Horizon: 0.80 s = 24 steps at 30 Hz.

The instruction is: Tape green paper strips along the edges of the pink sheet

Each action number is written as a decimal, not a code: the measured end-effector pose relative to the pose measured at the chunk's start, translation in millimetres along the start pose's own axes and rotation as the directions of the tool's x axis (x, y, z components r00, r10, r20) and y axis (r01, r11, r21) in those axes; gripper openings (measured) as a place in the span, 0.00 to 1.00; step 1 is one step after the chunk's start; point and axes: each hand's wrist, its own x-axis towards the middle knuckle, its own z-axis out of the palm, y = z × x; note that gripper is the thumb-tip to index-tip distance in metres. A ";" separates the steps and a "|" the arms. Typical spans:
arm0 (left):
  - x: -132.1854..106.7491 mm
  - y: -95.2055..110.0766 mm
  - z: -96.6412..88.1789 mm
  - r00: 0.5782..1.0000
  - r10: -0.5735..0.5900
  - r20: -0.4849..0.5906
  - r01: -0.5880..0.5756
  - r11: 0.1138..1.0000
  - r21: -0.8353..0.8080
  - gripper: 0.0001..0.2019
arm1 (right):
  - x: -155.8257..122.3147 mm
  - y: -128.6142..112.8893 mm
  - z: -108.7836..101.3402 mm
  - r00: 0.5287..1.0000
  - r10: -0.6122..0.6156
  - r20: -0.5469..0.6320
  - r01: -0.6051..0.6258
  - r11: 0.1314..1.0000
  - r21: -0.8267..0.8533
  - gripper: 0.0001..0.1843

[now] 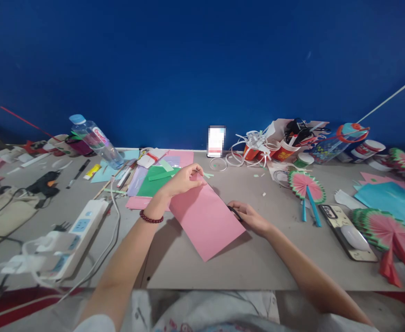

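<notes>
A pink sheet of paper (pixel 205 220) lies tilted on the grey table in front of me. My left hand (pixel 183 180), with a dark red bead bracelet on the wrist, pinches the sheet's far corner between thumb and fingers. My right hand (pixel 248 216) rests at the sheet's right edge, fingers curled round a dark thin thing, apparently scissors (pixel 235 212), mostly hidden.
Left: a power strip (pixel 74 237) with cables, a black glue gun (pixel 43 182), a water bottle (pixel 97 140), green paper (pixel 154 182). Right: pink-green paper fans (pixel 306 186), a phone (pixel 348 232), blue paper (pixel 385 197), red paper cups (pixel 285 152) with scraps. A blue wall stands behind.
</notes>
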 end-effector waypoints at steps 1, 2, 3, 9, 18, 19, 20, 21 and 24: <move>-0.2 0.4 0.0 1.000 0.000 -0.002 0.000 1.000 0.002 0.11 | -0.1 0.2 0.2 1.000 0.001 0.000 -0.001 1.000 0.000 0.25; -0.3 0.8 0.0 1.000 -0.001 -0.003 0.001 1.000 0.004 0.11 | -0.2 0.4 0.3 1.000 0.001 0.001 -0.001 1.000 -0.002 0.25; -0.5 1.2 0.1 1.000 -0.003 -0.001 0.003 1.000 0.006 0.11 | -0.3 0.6 0.4 1.000 0.002 0.001 -0.002 1.000 -0.006 0.25; -0.7 1.7 0.7 1.000 -0.011 -0.002 0.011 1.000 0.002 0.12 | -1.0 0.7 0.4 1.000 -0.003 0.001 0.003 0.999 -0.032 0.23; -1.3 5.0 2.4 1.000 -0.027 -0.001 0.027 1.000 -0.003 0.12 | -1.4 -3.3 1.0 1.000 -0.017 -0.014 0.016 0.998 -0.057 0.25; -1.6 6.1 2.9 0.999 -0.031 0.005 0.031 0.999 -0.009 0.12 | -1.4 -3.2 1.0 1.000 -0.012 -0.015 0.012 0.999 -0.052 0.25; -1.8 7.1 3.4 0.999 -0.035 0.008 0.035 0.999 -0.015 0.13 | -1.3 -3.0 1.0 1.000 -0.007 -0.014 0.006 0.999 -0.047 0.25; -2.0 7.9 3.8 0.999 -0.036 0.009 0.037 0.999 -0.020 0.13 | -1.2 -2.7 1.0 1.000 -0.004 -0.013 0.003 0.999 -0.042 0.25; -2.4 9.3 4.5 0.999 -0.042 0.002 0.042 0.999 -0.023 0.14 | -0.8 -1.6 0.8 1.000 -0.008 -0.009 0.008 0.999 -0.037 0.26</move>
